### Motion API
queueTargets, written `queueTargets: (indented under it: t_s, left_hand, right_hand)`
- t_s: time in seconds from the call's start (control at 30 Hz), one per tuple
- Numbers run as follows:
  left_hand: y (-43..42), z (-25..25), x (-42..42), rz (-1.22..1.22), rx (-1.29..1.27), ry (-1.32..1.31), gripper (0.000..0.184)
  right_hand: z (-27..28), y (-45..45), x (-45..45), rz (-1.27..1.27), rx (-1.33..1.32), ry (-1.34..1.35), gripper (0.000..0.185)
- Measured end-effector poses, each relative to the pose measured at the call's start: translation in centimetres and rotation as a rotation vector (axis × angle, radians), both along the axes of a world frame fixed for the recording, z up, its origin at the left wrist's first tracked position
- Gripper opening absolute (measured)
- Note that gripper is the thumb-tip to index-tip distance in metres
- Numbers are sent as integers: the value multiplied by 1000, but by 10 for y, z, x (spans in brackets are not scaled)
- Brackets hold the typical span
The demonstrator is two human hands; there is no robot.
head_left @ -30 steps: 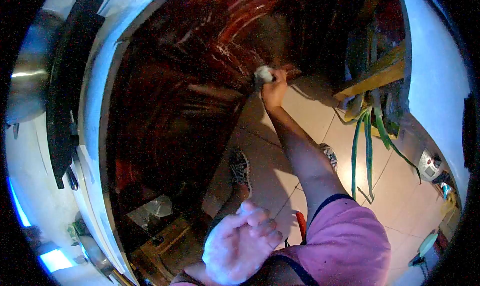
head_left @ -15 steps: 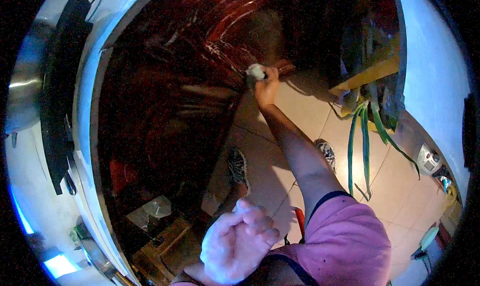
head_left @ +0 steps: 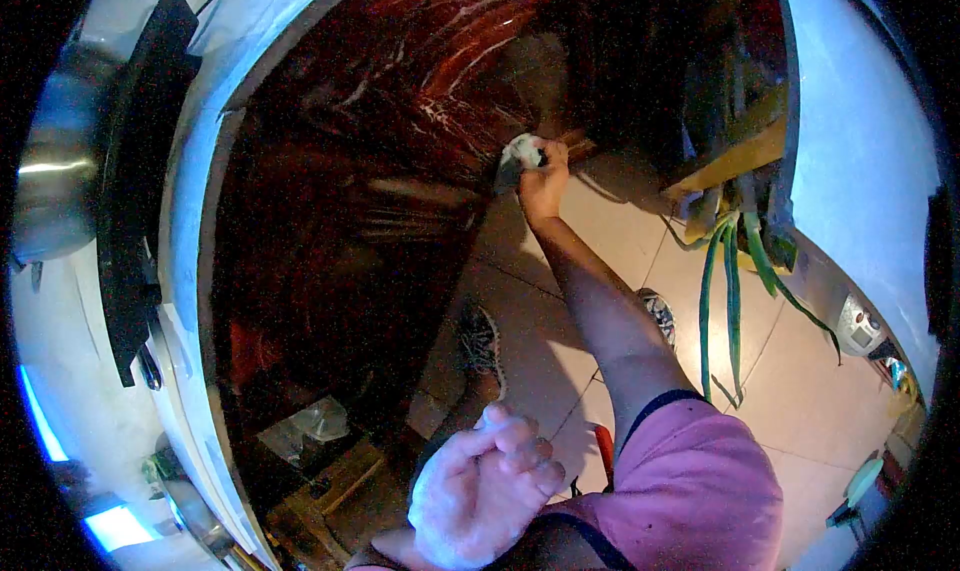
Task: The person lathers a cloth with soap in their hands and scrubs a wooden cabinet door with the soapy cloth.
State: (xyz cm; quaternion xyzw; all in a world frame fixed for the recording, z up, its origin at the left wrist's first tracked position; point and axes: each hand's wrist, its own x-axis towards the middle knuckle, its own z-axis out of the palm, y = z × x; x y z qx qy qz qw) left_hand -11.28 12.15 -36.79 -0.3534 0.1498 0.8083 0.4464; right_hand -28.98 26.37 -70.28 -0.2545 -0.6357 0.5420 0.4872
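Note:
My right hand (head_left: pixel 543 186) is stretched forward, its fingers wrapped round a crumpled white cloth (head_left: pixel 522 153). That cloth rests against the lower edge of a glossy dark red-brown panel (head_left: pixel 440 101) with whitish streaks and smears. Near the bottom of the view, my left hand (head_left: pixel 487 486) is raised palm up with its fingers curled; nothing shows in it, and it touches nothing. A pink sleeve covers my right upper arm.
Green leaves (head_left: pixel 733 301) hang from a wooden shelf (head_left: pixel 740 161) on the right. Two patterned shoes (head_left: pixel 480 351) stand on the tiled floor (head_left: pixel 610 241). A clear plastic bag (head_left: pixel 320 421) lies at the lower left, and a metal pot (head_left: pixel 60 161) is at the far left.
The view shifted slightly left, then back right. My right hand still holds the cloth near the panel's lower edge, and the cloth's shape has changed a little. My left hand stays curled.

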Motion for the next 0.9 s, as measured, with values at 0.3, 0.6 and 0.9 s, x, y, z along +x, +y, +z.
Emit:
queueTargets:
  t_s: [0.3, 0.6, 0.9]
  left_hand:
    - [1, -3, 2, -24, 41, 19, 16]
    - [-9, -9, 5, 41, -64, -134, 15]
    - [0, 2, 0, 29, -10, -38, 18]
  right_hand:
    - [88, 1, -7, 71, 65, 72, 25]
    - [47, 21, -6, -102, -154, -172, 23]
    - [78, 39, -5, -20, -305, 36, 26]
